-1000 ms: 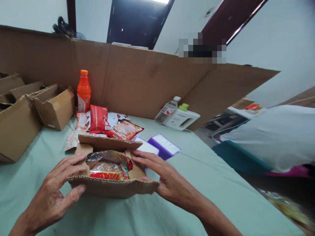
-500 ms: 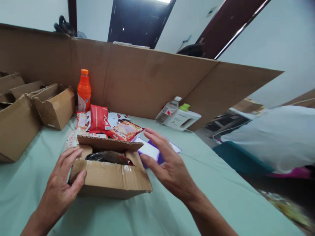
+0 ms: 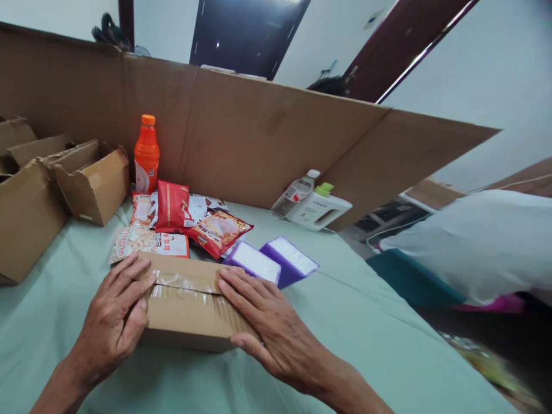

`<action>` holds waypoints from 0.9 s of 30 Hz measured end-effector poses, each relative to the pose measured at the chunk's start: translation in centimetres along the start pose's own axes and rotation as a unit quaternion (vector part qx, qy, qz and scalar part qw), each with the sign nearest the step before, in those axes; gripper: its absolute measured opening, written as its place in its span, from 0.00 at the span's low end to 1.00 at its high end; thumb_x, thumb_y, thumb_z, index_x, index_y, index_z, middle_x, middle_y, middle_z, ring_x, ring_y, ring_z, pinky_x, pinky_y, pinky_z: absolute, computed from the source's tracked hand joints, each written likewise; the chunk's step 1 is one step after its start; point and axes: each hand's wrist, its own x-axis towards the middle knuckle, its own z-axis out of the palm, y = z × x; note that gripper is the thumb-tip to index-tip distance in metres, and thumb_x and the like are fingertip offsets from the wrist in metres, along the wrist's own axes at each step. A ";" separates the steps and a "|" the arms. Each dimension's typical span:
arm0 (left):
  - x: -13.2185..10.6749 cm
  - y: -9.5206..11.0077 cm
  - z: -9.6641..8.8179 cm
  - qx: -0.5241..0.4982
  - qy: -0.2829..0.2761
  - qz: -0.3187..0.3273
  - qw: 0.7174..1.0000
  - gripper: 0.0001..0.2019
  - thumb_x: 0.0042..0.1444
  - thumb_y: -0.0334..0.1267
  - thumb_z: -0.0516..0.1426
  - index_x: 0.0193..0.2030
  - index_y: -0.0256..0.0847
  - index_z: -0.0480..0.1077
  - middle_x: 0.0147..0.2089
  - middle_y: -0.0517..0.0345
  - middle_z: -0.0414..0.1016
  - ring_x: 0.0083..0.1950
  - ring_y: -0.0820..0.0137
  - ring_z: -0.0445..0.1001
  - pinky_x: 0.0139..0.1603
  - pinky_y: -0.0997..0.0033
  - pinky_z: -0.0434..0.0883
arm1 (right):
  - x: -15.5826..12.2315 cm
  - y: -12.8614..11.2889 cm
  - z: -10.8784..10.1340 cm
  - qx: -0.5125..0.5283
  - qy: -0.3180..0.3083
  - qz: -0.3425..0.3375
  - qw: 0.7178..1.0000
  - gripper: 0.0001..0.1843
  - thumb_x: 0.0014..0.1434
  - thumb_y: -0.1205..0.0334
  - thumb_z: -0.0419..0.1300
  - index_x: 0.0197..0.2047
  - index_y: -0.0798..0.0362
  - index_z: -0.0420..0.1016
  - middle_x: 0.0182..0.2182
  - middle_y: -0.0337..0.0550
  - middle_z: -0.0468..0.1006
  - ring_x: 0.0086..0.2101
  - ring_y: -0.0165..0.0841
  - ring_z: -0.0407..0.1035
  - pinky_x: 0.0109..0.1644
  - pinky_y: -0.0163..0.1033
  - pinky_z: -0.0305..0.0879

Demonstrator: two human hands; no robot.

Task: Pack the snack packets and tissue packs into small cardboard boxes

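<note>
In the middle of the head view stands a small brown cardboard box [image 3: 185,313] with shiny clear tape along its top edges. Its top flaps are folded down, and whatever lies inside is hidden. My left hand [image 3: 114,313] is curled round the left end, fingers on top and thumb at the front. Across the right part of the top my right hand [image 3: 265,322] lies flat, its fingers stretched out and its thumb near the front lower corner. Just behind the box are a white printed packet [image 3: 150,241] and two purple-and-white packs [image 3: 293,261].
Behind lie a red packet [image 3: 172,206] and a red-and-yellow food packet [image 3: 219,231]. An orange bottle [image 3: 147,155] stands by the cardboard screen [image 3: 259,138]. Open cardboard boxes [image 3: 92,184] are at left. A clear bottle [image 3: 297,192] leans beside a white jug [image 3: 321,210] on the green cloth [image 3: 366,345].
The box's back flap has come down over the opening, covering the dark object inside. My right hand moved left and down from beside the box onto its top.
</note>
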 end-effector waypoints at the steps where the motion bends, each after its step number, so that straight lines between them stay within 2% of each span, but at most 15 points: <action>1: 0.0 0.0 0.1 -0.001 0.003 0.000 1.000 0.20 0.66 0.29 0.50 0.63 0.45 0.69 0.68 0.51 0.70 0.73 0.54 0.61 0.69 0.43 0.67 | 0.1 0.1 0.0 -0.005 0.002 -0.005 1.000 0.39 0.71 0.40 0.47 0.77 0.52 0.49 0.72 0.55 0.60 0.70 0.50 0.55 0.66 0.62 0.62; 3: 0.0 0.1 0.1 0.000 0.010 0.003 1.000 0.20 0.65 0.29 0.51 0.61 0.43 0.71 0.67 0.50 0.71 0.73 0.54 0.62 0.69 0.44 0.68 | 0.3 0.3 -0.4 -0.005 0.003 -0.012 1.000 0.39 0.71 0.39 0.47 0.77 0.53 0.51 0.71 0.56 0.61 0.69 0.50 0.57 0.65 0.62 0.63; 6: 0.1 0.3 -0.1 0.007 0.017 0.008 1.000 0.19 0.64 0.28 0.52 0.58 0.42 0.73 0.65 0.49 0.73 0.71 0.53 0.65 0.68 0.46 0.70 | 1.1 0.0 -1.5 0.009 -0.008 -0.015 1.000 0.39 0.69 0.40 0.53 0.75 0.51 0.55 0.69 0.56 0.65 0.67 0.51 0.61 0.65 0.62 0.63; 8: 0.2 0.3 -0.3 0.009 0.015 0.006 1.000 0.18 0.64 0.29 0.52 0.57 0.42 0.75 0.65 0.50 0.74 0.71 0.53 0.66 0.67 0.45 0.71 | 2.0 -0.3 -2.0 0.018 -0.027 -0.023 0.999 0.41 0.65 0.37 0.57 0.74 0.50 0.59 0.70 0.58 0.64 0.66 0.53 0.60 0.66 0.64 0.61; 11: 0.4 0.2 -0.4 0.015 0.007 0.001 1.000 0.17 0.64 0.29 0.51 0.55 0.42 0.76 0.64 0.50 0.75 0.70 0.53 0.66 0.66 0.44 0.72 | 3.4 -0.6 -1.8 0.034 -0.067 -0.038 0.996 0.46 0.60 0.30 0.58 0.73 0.49 0.61 0.72 0.61 0.57 0.69 0.58 0.54 0.68 0.69 0.55; 14: 0.4 0.1 -0.2 0.019 0.008 0.001 1.000 0.18 0.65 0.30 0.50 0.55 0.42 0.76 0.64 0.50 0.75 0.70 0.53 0.66 0.65 0.45 0.73 | 4.2 -0.1 -1.4 0.054 -0.103 -0.033 0.993 0.48 0.59 0.29 0.58 0.74 0.46 0.58 0.74 0.61 0.53 0.71 0.58 0.48 0.69 0.73 0.48; 17: 0.2 -0.1 0.2 0.004 0.007 -0.008 1.000 0.18 0.65 0.30 0.50 0.56 0.42 0.76 0.65 0.50 0.75 0.71 0.53 0.64 0.67 0.45 0.71 | 4.7 0.6 -1.7 0.072 -0.137 -0.022 0.988 0.48 0.58 0.29 0.61 0.74 0.42 0.58 0.75 0.59 0.50 0.71 0.59 0.46 0.69 0.74 0.47; 19: 0.0 -0.4 0.4 -0.012 0.013 -0.015 1.000 0.19 0.65 0.30 0.50 0.57 0.43 0.76 0.66 0.51 0.73 0.72 0.53 0.62 0.68 0.44 0.69 | 5.2 0.6 -2.3 0.075 -0.155 -0.013 0.985 0.49 0.55 0.32 0.65 0.74 0.40 0.59 0.75 0.59 0.50 0.71 0.60 0.48 0.67 0.73 0.50; 22: -0.4 -0.7 0.4 -0.029 0.019 -0.018 0.999 0.20 0.65 0.31 0.50 0.59 0.44 0.74 0.67 0.52 0.71 0.74 0.53 0.61 0.70 0.43 0.68 | 5.7 -0.3 -3.2 0.064 -0.169 0.003 0.984 0.49 0.50 0.42 0.72 0.72 0.41 0.63 0.74 0.60 0.52 0.69 0.61 0.52 0.66 0.72 0.53; 27: -1.5 0.2 -0.9 -0.013 0.003 0.005 1.000 0.23 0.67 0.31 0.50 0.66 0.50 0.67 0.70 0.55 0.68 0.75 0.53 0.59 0.69 0.45 0.69 | 4.4 -3.4 -4.2 0.046 -0.162 0.036 0.985 0.48 0.48 0.53 0.73 0.71 0.43 0.65 0.73 0.62 0.54 0.68 0.62 0.54 0.65 0.73 0.53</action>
